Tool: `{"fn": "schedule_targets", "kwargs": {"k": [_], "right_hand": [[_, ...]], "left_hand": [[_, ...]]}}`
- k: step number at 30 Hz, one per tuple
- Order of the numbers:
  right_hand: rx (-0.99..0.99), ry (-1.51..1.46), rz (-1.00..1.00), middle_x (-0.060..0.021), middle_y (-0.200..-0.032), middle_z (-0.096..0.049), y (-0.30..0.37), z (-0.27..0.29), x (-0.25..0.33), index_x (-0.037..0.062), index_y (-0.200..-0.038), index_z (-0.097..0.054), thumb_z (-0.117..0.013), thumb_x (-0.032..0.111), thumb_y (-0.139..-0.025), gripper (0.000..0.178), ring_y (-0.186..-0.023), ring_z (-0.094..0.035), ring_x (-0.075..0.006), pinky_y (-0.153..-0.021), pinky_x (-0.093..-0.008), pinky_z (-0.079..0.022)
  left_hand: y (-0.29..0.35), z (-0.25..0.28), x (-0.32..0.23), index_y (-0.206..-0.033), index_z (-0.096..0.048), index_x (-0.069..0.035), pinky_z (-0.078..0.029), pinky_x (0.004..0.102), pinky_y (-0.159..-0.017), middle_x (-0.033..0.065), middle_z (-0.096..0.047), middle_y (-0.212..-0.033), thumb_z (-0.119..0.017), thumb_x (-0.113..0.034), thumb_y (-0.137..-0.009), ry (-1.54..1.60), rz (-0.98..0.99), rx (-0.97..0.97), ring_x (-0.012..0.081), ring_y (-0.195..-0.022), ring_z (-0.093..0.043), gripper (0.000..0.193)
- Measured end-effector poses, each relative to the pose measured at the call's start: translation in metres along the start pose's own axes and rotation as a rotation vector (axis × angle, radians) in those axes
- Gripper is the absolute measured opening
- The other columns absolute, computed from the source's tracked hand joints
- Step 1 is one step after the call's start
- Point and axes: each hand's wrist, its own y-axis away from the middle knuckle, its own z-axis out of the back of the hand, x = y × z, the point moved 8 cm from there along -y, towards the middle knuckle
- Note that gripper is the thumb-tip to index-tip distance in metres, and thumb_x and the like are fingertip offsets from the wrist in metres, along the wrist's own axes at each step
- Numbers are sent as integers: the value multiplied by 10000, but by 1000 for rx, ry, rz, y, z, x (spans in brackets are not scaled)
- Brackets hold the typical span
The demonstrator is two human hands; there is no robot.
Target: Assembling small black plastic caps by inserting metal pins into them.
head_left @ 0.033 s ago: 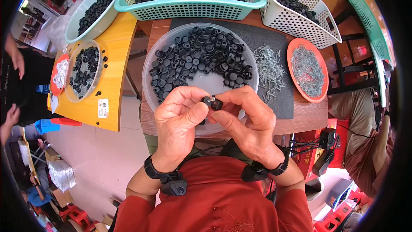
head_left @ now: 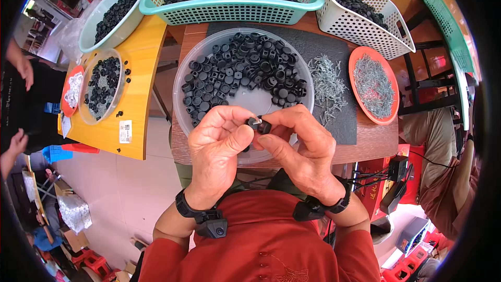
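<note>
Over the near rim of a round clear tub (head_left: pixel 180 91), my two hands meet. My left hand (head_left: pixel 215 149) is closed, pinching a small black plastic part with a silver screw (head_left: pixel 254 121) showing at it. Between thumb and forefinger, my right hand (head_left: pixel 302 151) grips a black plastic cap (head_left: pixel 264 126) against that part. Whether the two pieces are joined is hidden by the fingertips. Many similar black caps (head_left: pixel 229 75) fill the tub behind my hands.
Loose screws (head_left: pixel 329 86) lie on a dark mat (head_left: pixel 342 133), beside an orange plate (head_left: pixel 356 94) of screws. Behind stand a green basket (head_left: pixel 235 8) and a white basket (head_left: pixel 360 34) of black parts. Another person's hand (head_left: pixel 23 70) is at the left, by a yellow table (head_left: pixel 141 73).
Slightly more of the screw's thread shows between my fingers. My hands stay in place. The other person's hands at the left have shifted a little.
</note>
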Motion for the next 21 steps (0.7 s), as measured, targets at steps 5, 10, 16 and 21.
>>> {"fn": "schedule_targets", "kwargs": {"k": [5, 10, 16, 21], "right_hand": [[-24, -197, -144, -46, -821, -600, 3, 5, -10, 0, -966, -621, -656, -35, -759, 213, -700, -532, -99, -610, -236, -445], [-31, -592, -402, -39, -861, -613, 8, 5, -29, -13, -1003, -622, -631, -3, -803, 200, -710, -529, -76, -641, -210, -440], [31, -896, -591, -67, -846, -635, 14, -4, -39, -22, -1030, -618, -597, 80, -834, 222, -711, -556, -96, -614, -207, -436], [83, -1048, -622, -77, -857, -638, 18, -12, -43, -28, -1033, -614, -592, 110, -849, 231, -706, -562, -106, -613, -217, -439]], "left_hand": [[3, -8, -5, -988, -569, 18, -493, 238, -685, 75, -641, -870, -675, -96, -816, 4, 11, 29, 129, -728, -607, 232], [10, -8, -11, -1008, -580, 16, -493, 249, -738, 70, -613, -931, -660, -7, -810, -231, -34, 58, 134, -837, -608, 215], [15, -24, -23, -993, -589, 39, -497, 243, -752, 65, -580, -942, -647, 34, -806, -339, -144, 116, 133, -868, -606, 196], [15, -26, -28, -961, -600, 32, -496, 214, -674, 61, -585, -898, -656, 33, -797, -395, -182, 65, 118, -782, -603, 173]]}}
